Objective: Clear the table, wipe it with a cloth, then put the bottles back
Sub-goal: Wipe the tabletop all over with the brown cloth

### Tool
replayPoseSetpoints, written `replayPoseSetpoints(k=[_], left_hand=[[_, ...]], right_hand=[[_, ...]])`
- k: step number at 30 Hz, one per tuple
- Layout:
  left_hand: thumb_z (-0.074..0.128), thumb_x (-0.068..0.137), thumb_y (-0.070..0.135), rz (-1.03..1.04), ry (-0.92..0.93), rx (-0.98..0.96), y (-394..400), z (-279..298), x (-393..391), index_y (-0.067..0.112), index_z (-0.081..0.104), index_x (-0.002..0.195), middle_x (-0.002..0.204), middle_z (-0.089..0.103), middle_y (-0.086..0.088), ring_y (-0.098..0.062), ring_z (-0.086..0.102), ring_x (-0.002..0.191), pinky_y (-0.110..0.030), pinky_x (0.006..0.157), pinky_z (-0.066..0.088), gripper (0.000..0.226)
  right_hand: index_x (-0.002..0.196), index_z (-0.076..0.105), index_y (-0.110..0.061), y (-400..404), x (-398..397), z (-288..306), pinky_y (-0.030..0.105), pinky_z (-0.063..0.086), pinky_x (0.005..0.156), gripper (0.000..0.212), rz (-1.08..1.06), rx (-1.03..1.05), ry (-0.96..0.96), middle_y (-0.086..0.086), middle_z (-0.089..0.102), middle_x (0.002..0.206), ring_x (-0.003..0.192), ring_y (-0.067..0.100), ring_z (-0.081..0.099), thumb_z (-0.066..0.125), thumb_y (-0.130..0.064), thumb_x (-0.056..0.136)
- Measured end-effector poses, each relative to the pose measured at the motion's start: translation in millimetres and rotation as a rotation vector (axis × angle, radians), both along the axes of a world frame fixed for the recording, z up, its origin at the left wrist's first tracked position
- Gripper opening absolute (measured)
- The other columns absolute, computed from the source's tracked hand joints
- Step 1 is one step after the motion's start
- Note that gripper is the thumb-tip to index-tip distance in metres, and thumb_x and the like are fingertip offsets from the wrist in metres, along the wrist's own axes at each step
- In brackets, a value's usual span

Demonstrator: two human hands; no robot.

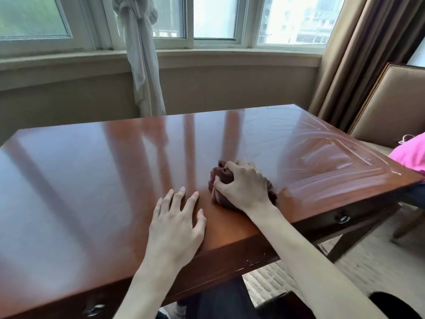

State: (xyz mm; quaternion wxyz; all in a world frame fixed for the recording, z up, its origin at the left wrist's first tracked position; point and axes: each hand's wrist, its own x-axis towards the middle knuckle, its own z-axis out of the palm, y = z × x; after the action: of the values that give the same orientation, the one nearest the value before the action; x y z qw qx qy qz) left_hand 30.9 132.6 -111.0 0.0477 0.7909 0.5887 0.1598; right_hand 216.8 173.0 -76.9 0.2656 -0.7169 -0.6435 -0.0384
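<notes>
The right hand [243,185] grips a bunched brown cloth [220,178] on the wooden table [92,180], fingers closed round it; the left hand [177,222] lies flat, fingers spread, holding nothing; the dry left half risks being missed.

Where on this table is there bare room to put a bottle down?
The whole left half of the table is bare, from the left hand to the far edge. The right end is bare too, but streaked wet. Only the near middle is taken: right hand on the cloth.
</notes>
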Motion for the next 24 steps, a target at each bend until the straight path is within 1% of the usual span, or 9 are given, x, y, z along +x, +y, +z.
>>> replayPoseSetpoints(k=[4,7,9,12,15,17,19,22,24], left_hand=[[0.009,0.091,0.059,0.001,0.001,0.003,0.4,1.3,-0.3,0.038,0.032,0.156,0.165,0.026,0.004,-0.019,0.015,0.154,-0.038,0.126,0.006,0.072],[0.013,0.092,0.058,0.000,0.005,-0.008,2.0,1.3,0.5,0.037,0.031,0.157,0.165,0.026,0.003,-0.019,0.015,0.154,-0.039,0.126,0.007,0.070],[0.014,0.094,0.058,-0.005,-0.003,-0.018,0.7,0.7,0.0,0.038,0.029,0.157,0.166,0.024,0.004,-0.019,0.013,0.154,-0.038,0.126,0.005,0.068],[0.010,0.093,0.059,-0.005,-0.010,-0.019,-1.5,2.2,-0.6,0.038,0.027,0.158,0.166,0.022,0.005,-0.018,0.011,0.155,-0.037,0.126,0.003,0.070],[0.006,0.089,0.060,0.001,-0.010,-0.036,-2.2,5.1,1.0,0.039,0.030,0.157,0.166,0.025,0.005,-0.017,0.014,0.154,-0.038,0.127,0.006,0.076],[0.017,0.089,0.058,0.023,-0.002,-0.034,2.1,8.4,2.0,0.036,0.041,0.153,0.159,0.038,0.004,-0.019,0.026,0.150,-0.039,0.125,0.019,0.071],[0.033,0.090,0.054,0.041,0.013,0.005,10.5,15.8,4.7,0.032,0.051,0.146,0.145,0.053,0.003,-0.022,0.041,0.139,-0.041,0.116,0.033,0.063],[0.046,0.094,0.047,0.043,0.038,0.005,42.3,31.6,14.3,0.030,0.053,0.143,0.137,0.056,0.001,-0.024,0.045,0.131,-0.042,0.108,0.036,0.053],[0.046,0.095,0.046,0.029,0.039,0.002,70.9,42.6,22.1,0.029,0.053,0.142,0.137,0.055,-0.001,-0.026,0.045,0.129,-0.041,0.107,0.037,0.051]], right_hand=[[0.094,0.071,-0.035,-40.4,3.6,-6.1,0.031,0.047,0.076,0.034,0.117,0.022,0.044,-0.013,0.063,0.094,0.095,0.014,0.059,0.059,-0.063,0.079],[0.097,0.071,-0.030,8.5,17.8,4.2,0.035,0.044,0.078,0.036,0.026,-0.038,0.026,-0.008,0.063,0.099,0.103,0.024,0.061,0.061,-0.061,0.084],[0.109,0.071,-0.026,28.0,19.3,6.5,0.040,0.046,0.085,0.044,-0.058,-0.081,0.028,0.001,0.064,0.109,0.110,0.032,0.061,0.059,-0.064,0.089],[0.124,0.066,-0.028,9.1,14.3,6.0,0.046,0.048,0.093,0.057,-0.057,-0.136,-0.051,0.004,0.063,0.120,0.116,0.034,0.059,0.052,-0.072,0.090],[0.113,0.069,-0.034,-25.0,18.8,4.8,0.038,0.050,0.082,0.050,-0.055,-0.069,-0.144,-0.006,0.064,0.105,0.104,0.026,0.064,0.054,-0.073,0.084],[0.107,0.071,-0.035,-29.0,19.4,1.3,0.036,0.049,0.078,0.044,-0.053,-0.041,-0.117,-0.009,0.062,0.097,0.100,0.023,0.064,0.058,-0.068,0.081],[0.107,0.072,-0.034,-14.5,19.4,-2.5,0.037,0.048,0.079,0.040,-0.059,-0.032,-0.041,-0.008,0.063,0.100,0.102,0.024,0.063,0.061,-0.062,0.081],[0.110,0.074,-0.031,32.3,23.9,1.0,0.040,0.049,0.086,0.039,-0.109,-0.062,0.033,-0.002,0.066,0.112,0.110,0.030,0.061,0.061,-0.057,0.084],[0.108,0.073,-0.029,56.7,25.2,0.2,0.041,0.050,0.086,0.039,-0.108,-0.076,0.025,0.001,0.067,0.110,0.109,0.032,0.062,0.060,-0.058,0.085]])
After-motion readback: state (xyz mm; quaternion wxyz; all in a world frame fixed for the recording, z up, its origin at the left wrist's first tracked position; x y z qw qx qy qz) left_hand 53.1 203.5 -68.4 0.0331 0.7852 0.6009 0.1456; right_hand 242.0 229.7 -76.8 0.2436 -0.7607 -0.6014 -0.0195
